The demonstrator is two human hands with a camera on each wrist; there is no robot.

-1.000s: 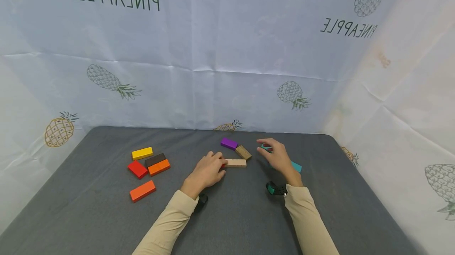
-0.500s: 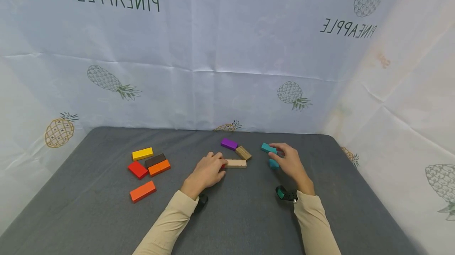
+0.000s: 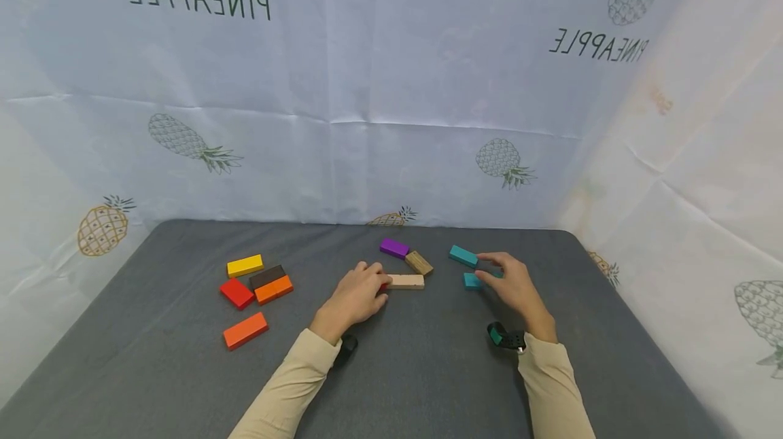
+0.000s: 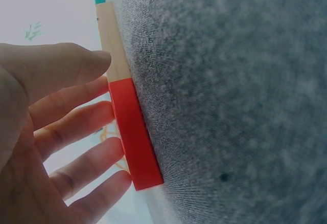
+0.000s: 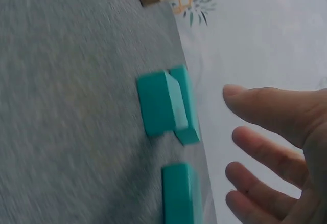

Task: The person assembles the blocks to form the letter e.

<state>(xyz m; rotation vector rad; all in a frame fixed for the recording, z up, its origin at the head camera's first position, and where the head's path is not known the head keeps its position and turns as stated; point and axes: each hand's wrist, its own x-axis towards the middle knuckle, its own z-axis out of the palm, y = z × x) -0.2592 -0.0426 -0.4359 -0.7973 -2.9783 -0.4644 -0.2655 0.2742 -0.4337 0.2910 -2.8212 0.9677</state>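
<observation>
My right hand (image 3: 512, 286) has shifted right since the earlier frames, off the far teal block; left hand (image 3: 351, 293) unchanged. Left to right on the worktop (image 3: 397, 371): yellow block (image 3: 245, 266), loose red block (image 3: 236, 293), dark brown block (image 3: 267, 276), orange piece (image 3: 274, 289), separate orange-red block (image 3: 246, 331). My left fingers are extended, tips touching a red block (image 4: 135, 132) end to end with a pale wooden block (image 3: 406, 281). Then purple block (image 3: 394, 247), brown wooden block (image 3: 419, 262), far teal block (image 3: 463, 255), near teal block (image 3: 472, 281). Right fingers loosely spread, gripping nothing, just beside the teal ones
</observation>
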